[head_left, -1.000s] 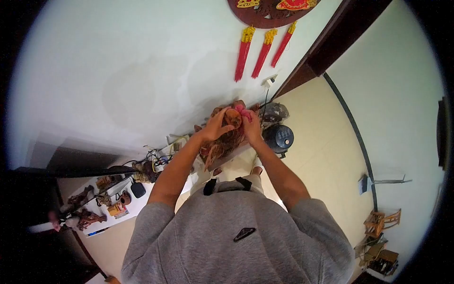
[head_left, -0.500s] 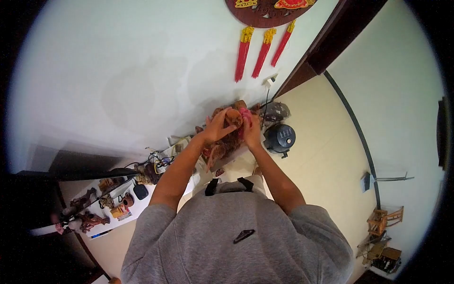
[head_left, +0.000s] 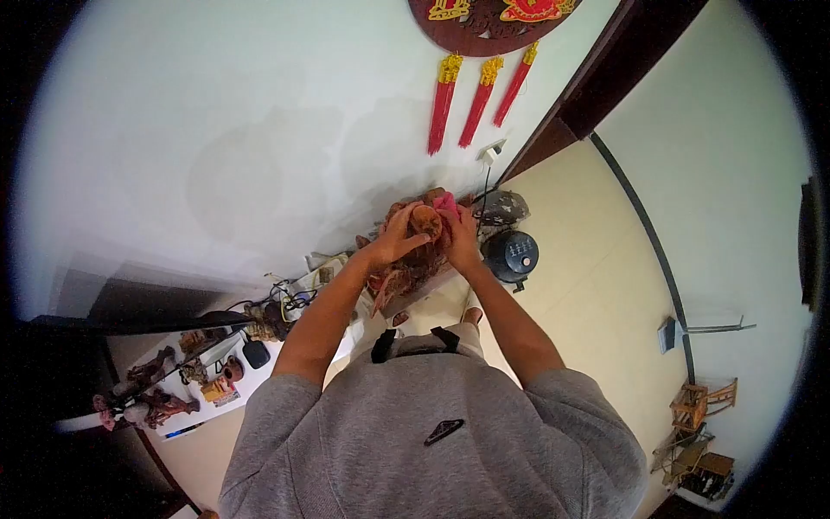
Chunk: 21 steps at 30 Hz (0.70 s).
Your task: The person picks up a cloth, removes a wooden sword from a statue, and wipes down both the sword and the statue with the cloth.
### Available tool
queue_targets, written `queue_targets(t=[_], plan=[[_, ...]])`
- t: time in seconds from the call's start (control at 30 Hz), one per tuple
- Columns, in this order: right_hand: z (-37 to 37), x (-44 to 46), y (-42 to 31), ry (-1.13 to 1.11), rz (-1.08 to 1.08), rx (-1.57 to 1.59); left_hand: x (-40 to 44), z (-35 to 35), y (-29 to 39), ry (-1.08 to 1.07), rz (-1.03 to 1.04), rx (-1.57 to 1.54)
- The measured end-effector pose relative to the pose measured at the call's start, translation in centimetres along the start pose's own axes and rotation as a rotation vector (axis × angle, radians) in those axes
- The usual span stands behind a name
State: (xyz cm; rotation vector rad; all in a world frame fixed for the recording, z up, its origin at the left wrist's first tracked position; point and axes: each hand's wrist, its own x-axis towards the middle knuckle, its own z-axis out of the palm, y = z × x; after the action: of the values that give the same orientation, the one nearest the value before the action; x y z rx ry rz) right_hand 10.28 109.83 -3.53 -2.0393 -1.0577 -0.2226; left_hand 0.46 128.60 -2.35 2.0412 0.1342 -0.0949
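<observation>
A round reddish-brown wooden piece (head_left: 425, 221) sits between my hands, above a carved, root-like wooden object (head_left: 395, 281) that stands against the wall. My left hand (head_left: 395, 240) curves round the left side of the round piece, with the thumb along its lower edge. At its right side my right hand (head_left: 461, 236) presses a pink cloth (head_left: 446, 205) against it. The fingertips of my right hand are partly hidden by the cloth.
A black round container (head_left: 512, 253) and a dark grey object (head_left: 503, 208) stand right of the carving. On the left, a white table (head_left: 251, 378) bears several wooden pieces and cables. Red tassels (head_left: 478, 113) hang on the wall. Small wooden chairs (head_left: 692, 406) are at the far right.
My right hand and the pink cloth have shifted slightly along the right side of the round piece. My left hand keeps its hold in nearly the same place.
</observation>
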Motion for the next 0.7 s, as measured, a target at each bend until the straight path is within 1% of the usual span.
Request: queue_targets(t=[0.03, 0.13, 0.23, 0.33, 0.43, 0.53, 0.63, 0.7], plan=[[-0.5, 0.3, 0.1, -0.032, 0.005, 0.021, 0.1, 0.1, -0.3, -0.005, 0.008, -0.007], [-3.4, 2.4, 0.9, -0.333, 0.078, 0.106, 0.0, 0.1, -0.6, 0.014, 0.010, 0.032], [-4.7, 5.0, -1.5, -0.162, 0.172, 0.221, 0.2, -0.1, -0.3, -0.004, 0.041, 0.011], [-1.0, 3.7, 0.2, -0.030, -0.019, 0.020, 0.6, -0.7, -0.1, -0.029, 0.046, -0.038], [0.5, 1.1, 0.3, 0.012, 0.111, 0.017, 0.6, -0.6, -0.8, -0.015, 0.071, -0.039], [0.5, 0.3, 0.0, 0.018, 0.168, 0.057, 0.4, -0.5, -0.2, -0.020, 0.093, -0.078], [-0.3, -0.1, 0.1, -0.088, 0.194, 0.050, 0.6, -0.8, -0.2, -0.024, 0.092, -0.069], [-1.0, -0.3, 0.4, -0.187, 0.219, 0.112, 0.5, -0.9, -0.4, -0.038, 0.078, -0.077]])
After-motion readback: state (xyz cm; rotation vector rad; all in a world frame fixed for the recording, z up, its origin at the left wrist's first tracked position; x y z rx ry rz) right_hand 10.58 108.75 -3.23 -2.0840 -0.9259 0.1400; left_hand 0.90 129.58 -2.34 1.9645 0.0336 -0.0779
